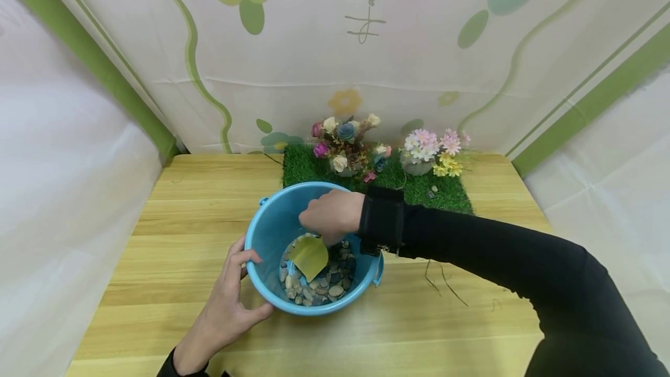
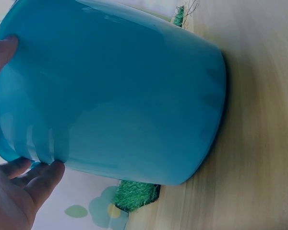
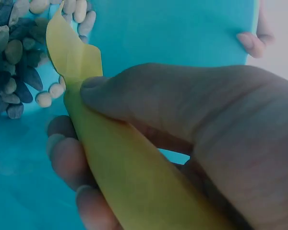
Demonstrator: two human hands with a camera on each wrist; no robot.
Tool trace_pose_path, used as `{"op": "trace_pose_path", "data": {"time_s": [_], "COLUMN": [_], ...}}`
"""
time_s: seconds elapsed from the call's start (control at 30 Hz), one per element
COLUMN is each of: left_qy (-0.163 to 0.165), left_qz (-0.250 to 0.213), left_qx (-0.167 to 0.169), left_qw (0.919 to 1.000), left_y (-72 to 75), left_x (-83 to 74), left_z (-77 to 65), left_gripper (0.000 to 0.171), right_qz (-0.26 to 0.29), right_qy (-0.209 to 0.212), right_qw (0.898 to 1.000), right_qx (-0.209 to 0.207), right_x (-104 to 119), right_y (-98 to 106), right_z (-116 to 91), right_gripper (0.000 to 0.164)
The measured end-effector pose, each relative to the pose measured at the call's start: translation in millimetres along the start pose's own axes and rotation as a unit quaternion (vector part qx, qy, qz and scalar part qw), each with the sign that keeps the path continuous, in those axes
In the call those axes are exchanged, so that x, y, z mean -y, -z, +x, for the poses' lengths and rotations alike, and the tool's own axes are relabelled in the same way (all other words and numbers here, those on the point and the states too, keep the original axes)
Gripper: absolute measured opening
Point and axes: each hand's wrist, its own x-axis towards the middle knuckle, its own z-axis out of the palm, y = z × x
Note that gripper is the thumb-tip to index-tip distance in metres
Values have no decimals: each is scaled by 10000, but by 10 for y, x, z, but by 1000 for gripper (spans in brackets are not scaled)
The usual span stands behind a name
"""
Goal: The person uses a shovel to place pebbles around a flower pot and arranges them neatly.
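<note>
A light-blue bucket point(image 1: 260, 284) stands on the wooden table, with pebbles point(image 1: 335, 291) spread over its bottom. My left hand point(image 1: 228, 295) holds the bucket by its left side, a fingertip hooked over the rim and the thumb against the outer wall. Inside the bucket, my right hand point(image 1: 331, 214) grips a yellow trowel point(image 1: 310, 257) by its handle. Its pointed, leaf-shaped blade overlaps the pebbles in the head view. From the right wrist view, the thumb lies along the top of the yellow handle point(image 3: 129, 167) and the other fingers curl beneath it.
Behind the bucket lies a mat of artificial grass point(image 1: 450, 194). It bears a mixed bunch of flowers point(image 1: 348, 147) and a pink, white and yellow bunch point(image 1: 431, 147). Thin dark strands point(image 1: 453, 290) lie right of the bucket. Printed cloth point(image 1: 314, 63) hangs behind the table.
</note>
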Motion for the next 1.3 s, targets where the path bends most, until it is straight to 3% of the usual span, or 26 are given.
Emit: {"op": "trace_pose_path", "data": {"time_s": [0.43,0.63,0.97,1.3], "left_qy": [-16,55,8,38], "left_qz": [-48,-100,-37,24], "left_qx": [-39,-10,8,-1], "left_qw": [10000,9999,10000,10000], "left_y": [-5,-3,0,-1], "left_x": [17,18,20,16], "left_z": [5,2,-4,-8], "left_gripper": [75,74,74,73], "right_qz": [90,354,592,839], "right_qy": [61,81,197,555], "right_qw": [9996,9986,9963,9903], "right_qx": [247,382,592,962], "right_x": [54,-15,-56,-139], "right_y": [-71,-77,-64,-81], "right_z": [148,183,230,313], "right_gripper": [3,13,15,20]}}
